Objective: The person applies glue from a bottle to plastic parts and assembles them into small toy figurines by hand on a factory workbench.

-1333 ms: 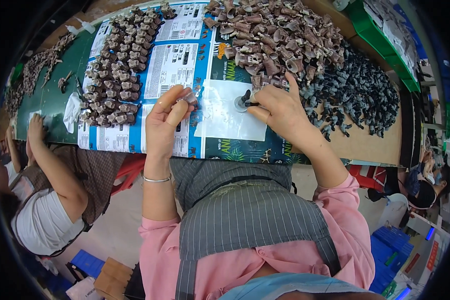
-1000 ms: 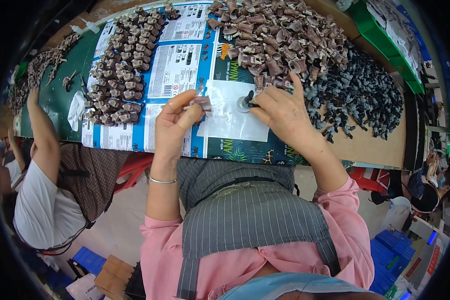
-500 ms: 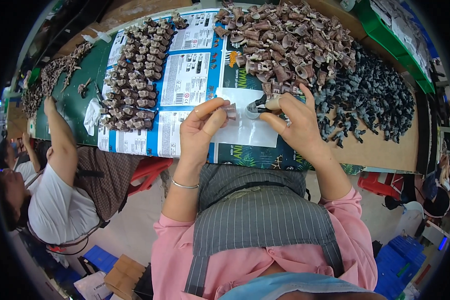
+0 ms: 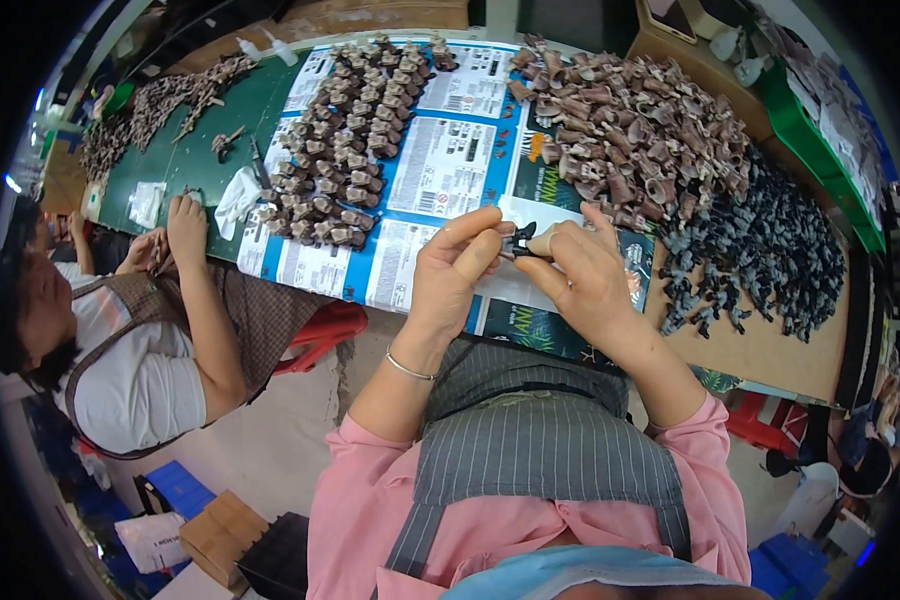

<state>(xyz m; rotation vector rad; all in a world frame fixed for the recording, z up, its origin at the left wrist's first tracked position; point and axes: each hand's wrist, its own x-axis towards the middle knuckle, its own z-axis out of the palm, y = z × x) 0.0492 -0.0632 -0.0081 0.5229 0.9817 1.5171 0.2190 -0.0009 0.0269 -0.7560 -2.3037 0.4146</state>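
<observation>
My left hand (image 4: 458, 268) is closed in a pinch at the near middle of the table. What its fingertips hold is mostly hidden behind them. My right hand (image 4: 592, 272) pinches a small black-and-grey plastic figure part (image 4: 521, 238), its dark end pointing toward the left fingertips. Both hands almost meet over a white sheet (image 4: 540, 213). Beyond them lies a heap of brown, cup-shaped plastic figure parts (image 4: 660, 130). Right of that heap spreads a pile of black-and-grey figure parts (image 4: 770, 250). Rows of brown-and-beige assembled pieces (image 4: 345, 150) stand to the left on printed sheets (image 4: 440, 165).
At the left, a co-worker (image 4: 140, 350) handles small parts beside a brown pile (image 4: 160, 110). A white cloth (image 4: 237, 202) lies on the green tabletop (image 4: 160, 215). A green bin (image 4: 820, 165) stands at the far right, and a red stool (image 4: 320, 338) at the near left.
My hands have come together, and the dark part now meets the left fingertips. The brown cup-shaped part in my left hand is no longer clearly visible. The view has shifted; the co-worker's hands have drawn nearer.
</observation>
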